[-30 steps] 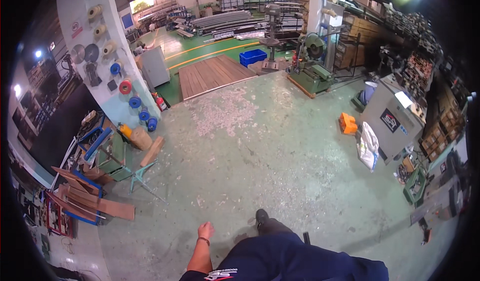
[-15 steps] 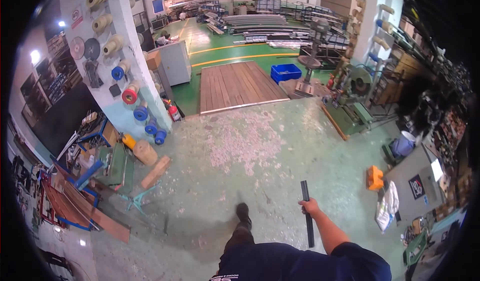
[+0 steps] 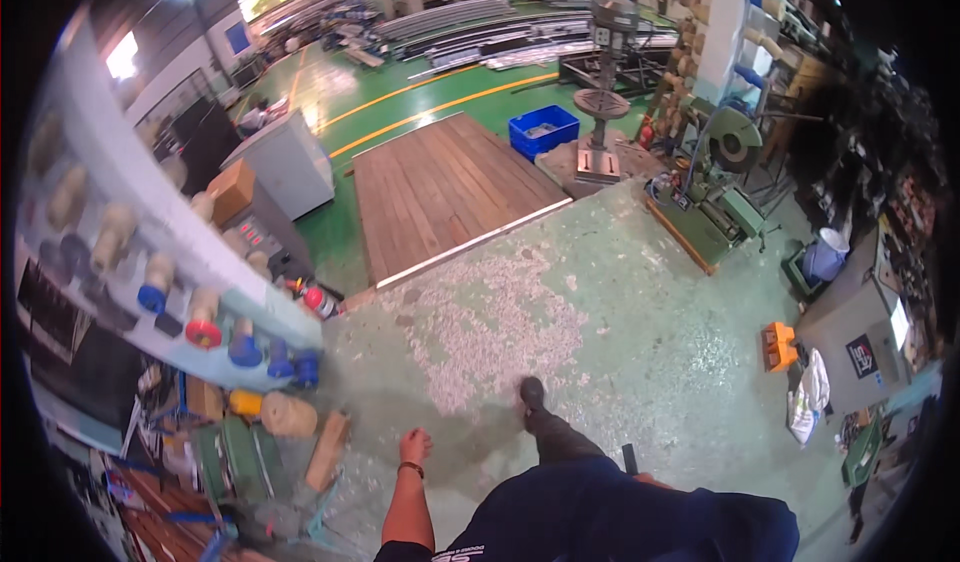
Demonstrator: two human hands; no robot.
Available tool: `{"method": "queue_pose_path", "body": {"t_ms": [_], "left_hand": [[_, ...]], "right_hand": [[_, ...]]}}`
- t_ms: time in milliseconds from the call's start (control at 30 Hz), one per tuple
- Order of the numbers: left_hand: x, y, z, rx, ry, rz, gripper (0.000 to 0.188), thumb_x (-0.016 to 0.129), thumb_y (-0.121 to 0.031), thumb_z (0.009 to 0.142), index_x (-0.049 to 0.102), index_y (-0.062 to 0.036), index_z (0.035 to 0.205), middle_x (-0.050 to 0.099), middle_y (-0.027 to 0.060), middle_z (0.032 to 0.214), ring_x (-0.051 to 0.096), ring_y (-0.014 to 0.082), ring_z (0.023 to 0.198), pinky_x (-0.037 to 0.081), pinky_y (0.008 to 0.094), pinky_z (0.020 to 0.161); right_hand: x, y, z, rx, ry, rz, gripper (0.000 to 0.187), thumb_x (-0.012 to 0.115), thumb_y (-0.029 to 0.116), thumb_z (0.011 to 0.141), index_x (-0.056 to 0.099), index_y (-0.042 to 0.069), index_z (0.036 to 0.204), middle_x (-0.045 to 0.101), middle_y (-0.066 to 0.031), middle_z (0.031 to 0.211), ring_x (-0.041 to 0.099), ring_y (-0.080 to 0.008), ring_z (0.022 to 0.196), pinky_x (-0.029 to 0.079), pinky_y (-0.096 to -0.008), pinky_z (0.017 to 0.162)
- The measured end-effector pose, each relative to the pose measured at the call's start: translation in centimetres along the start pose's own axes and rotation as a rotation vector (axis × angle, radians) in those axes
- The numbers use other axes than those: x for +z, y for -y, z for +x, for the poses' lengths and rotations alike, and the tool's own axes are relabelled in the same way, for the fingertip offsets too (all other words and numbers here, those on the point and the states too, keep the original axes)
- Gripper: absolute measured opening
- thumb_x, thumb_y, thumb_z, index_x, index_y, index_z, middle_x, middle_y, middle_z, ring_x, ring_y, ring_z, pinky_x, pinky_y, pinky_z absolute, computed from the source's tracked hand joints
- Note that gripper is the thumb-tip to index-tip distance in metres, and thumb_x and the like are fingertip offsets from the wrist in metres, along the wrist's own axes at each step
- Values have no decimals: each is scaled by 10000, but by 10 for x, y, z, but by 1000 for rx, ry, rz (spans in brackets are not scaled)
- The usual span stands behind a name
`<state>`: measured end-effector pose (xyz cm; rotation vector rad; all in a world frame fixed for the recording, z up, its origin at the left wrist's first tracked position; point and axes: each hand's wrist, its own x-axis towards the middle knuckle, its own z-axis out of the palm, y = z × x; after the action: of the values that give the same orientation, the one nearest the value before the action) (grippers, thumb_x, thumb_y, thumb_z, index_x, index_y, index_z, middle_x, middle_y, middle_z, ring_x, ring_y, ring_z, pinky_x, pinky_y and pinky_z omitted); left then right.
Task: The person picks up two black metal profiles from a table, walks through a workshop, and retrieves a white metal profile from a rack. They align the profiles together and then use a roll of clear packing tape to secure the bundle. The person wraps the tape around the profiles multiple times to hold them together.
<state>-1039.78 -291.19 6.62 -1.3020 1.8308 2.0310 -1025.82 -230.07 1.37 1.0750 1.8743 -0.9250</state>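
My left hand (image 3: 416, 447) hangs in front of me on the left, over the green floor. Its fingers are loosely curled in and nothing shows in them; a dark band circles the wrist. On the other side my right hand (image 3: 654, 481) is mostly hidden behind my dark shirt. One end of a straight black bar (image 3: 629, 459) sticks out beside it, still in that hand's grip. My torso covers the rest of the bar. One dark shoe (image 3: 532, 393) is forward on the worn floor.
Ahead lies a wooden plank platform (image 3: 450, 194) with a pale front edge. Beyond it stand a blue crate (image 3: 543, 144) and a drill press (image 3: 601, 102). A green cut-off saw (image 3: 725, 202) is at right, near an orange block (image 3: 779, 347). A pillar with spools (image 3: 235, 307) rises at left.
My view has turned and I have stepped forward. My left hand has swung into sight. The right hand with the black bar has dropped back behind my body.
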Motion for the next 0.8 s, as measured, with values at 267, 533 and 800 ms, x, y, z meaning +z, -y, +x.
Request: {"method": "queue_pose_path", "body": {"t_ms": [267, 533, 800], "left_hand": [[76, -104, 201, -137, 99, 119, 245, 635, -293, 967, 691, -81, 859, 666, 55, 826, 638, 179, 638, 468, 332, 497], [178, -214, 302, -356, 176, 399, 253, 621, -324, 982, 684, -82, 938, 683, 70, 860, 662, 204, 709, 494, 358, 542], [183, -384, 530, -353, 141, 447, 281, 607, -355, 996, 677, -84, 1017, 700, 85, 894, 685, 230, 779, 520, 385, 588]], "right_hand": [[-34, 393, 125, -203, 59, -6, 455, 890, 342, 743, 725, -52, 901, 720, -156, 845, 699, -275, 746, 537, -426, 644], [-90, 905, 167, -598, 126, 231, 250, 810, 182, 835, 613, 29, 811, 618, -104, 626, 595, -205, 474, 481, -371, 443], [-16, 1184, 209, -590, 158, 253, 233, 812, 213, 843, 654, 42, 838, 618, -80, 662, 571, -180, 484, 480, -349, 448]]}}
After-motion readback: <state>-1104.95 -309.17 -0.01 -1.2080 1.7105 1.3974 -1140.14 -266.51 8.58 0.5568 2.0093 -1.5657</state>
